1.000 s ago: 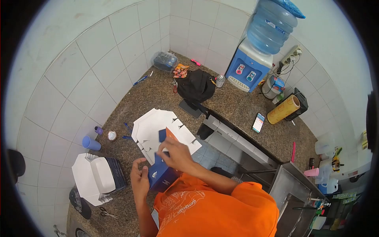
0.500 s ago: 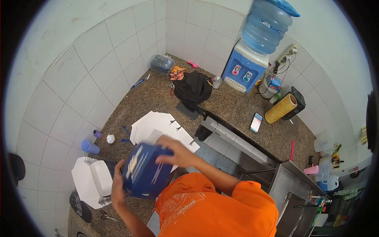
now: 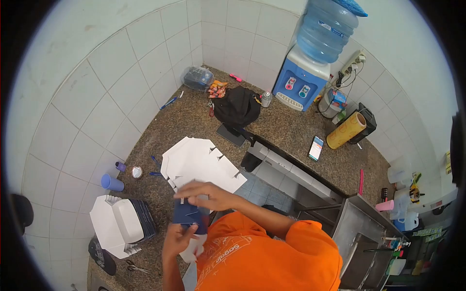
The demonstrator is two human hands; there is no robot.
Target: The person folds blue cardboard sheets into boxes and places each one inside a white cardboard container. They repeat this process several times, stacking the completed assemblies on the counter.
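Observation:
A blue cardboard box (image 3: pixel 186 213), with a white inner flap showing at its lower side, is held close to the orange shirt. My left hand (image 3: pixel 178 238) grips its lower left part, thumb across the blue face. Over the upper end lies my right hand (image 3: pixel 206 195), fingers bent around the edge and slightly blurred. Flat white cardboard blanks (image 3: pixel 196 162) rest on the granite counter just beyond my hands. To the left sits a stack of part-folded boxes (image 3: pixel 127 220), white inside and dark blue outside.
Scissors (image 3: pixel 137 267) and a dark cap (image 3: pixel 102 257) lie near the stack. A purple cup (image 3: pixel 112 183) stands by the wall. Farther back are a black bag (image 3: pixel 238 106) and a water dispenser (image 3: pixel 302 80). The metal sink (image 3: pixel 361 247) is at right.
The blue box has been turned, so a narrower blue side and a white flap now show. My left hand has moved right and down, uncovering the stack; my right hand has shifted onto the box's upper end.

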